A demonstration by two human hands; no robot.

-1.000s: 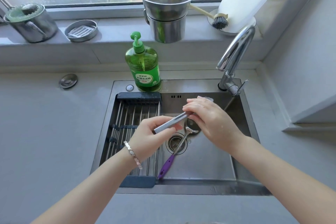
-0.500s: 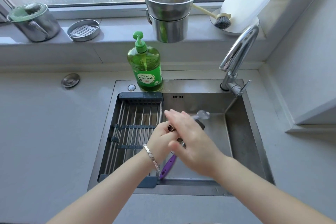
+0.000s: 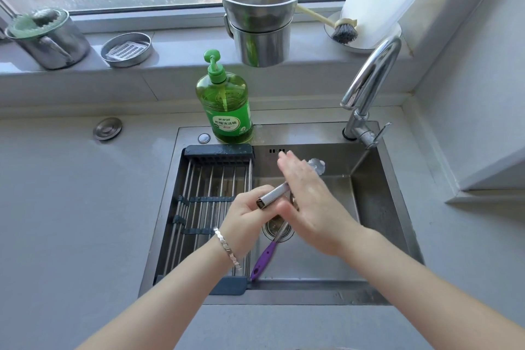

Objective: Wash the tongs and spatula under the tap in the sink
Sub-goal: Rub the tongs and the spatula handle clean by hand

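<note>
Over the steel sink [image 3: 377, 207], my left hand [image 3: 245, 217] grips the near end of a utensil with a flat metal handle [image 3: 272, 195] and a clear head [image 3: 317, 165]. The utensil points up and away to the right. My right hand [image 3: 308, 199] lies across its middle with the fingers straight, rubbing along it and hiding that part. A second utensil with a purple handle [image 3: 264, 260] lies on the sink floor over the drain [image 3: 279, 231]. The tap [image 3: 369, 88] stands at the sink's back right corner; no stream of water shows.
A dish rack [image 3: 204, 207] spans the sink's left half. A green soap bottle [image 3: 225, 105] stands on the back rim. On the windowsill sit stacked steel pots [image 3: 260, 25], a dish brush [image 3: 342, 30], a soap dish [image 3: 126, 50] and a steel mug [image 3: 48, 37].
My right hand has slid along the handle from a curled grip near the head to a flat, straight-fingered stroke across the middle. The left hand keeps hold of the near end.
</note>
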